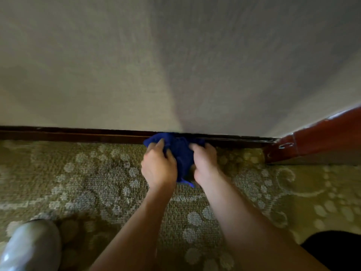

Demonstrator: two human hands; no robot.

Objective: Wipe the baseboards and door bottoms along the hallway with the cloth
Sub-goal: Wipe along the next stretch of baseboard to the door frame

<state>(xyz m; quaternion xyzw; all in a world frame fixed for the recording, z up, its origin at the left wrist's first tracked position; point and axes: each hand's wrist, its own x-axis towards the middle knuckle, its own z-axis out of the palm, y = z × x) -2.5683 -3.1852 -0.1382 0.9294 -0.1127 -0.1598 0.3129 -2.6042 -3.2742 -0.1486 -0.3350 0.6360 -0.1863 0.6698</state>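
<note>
A dark blue cloth (178, 149) is bunched between both hands, its top edge touching the dark brown baseboard (78, 134) that runs along the foot of the pale wall. My left hand (158, 167) grips the cloth's left side. My right hand (205, 165) grips its right side. A small tail of cloth hangs down between my wrists. The stretch of baseboard behind the cloth is hidden.
A reddish-brown door frame or door bottom (316, 141) meets the baseboard at the right. Green patterned carpet (88, 182) covers the floor. A light shoe (29, 249) shows at the lower left, and a dark shape (336, 249) at the lower right.
</note>
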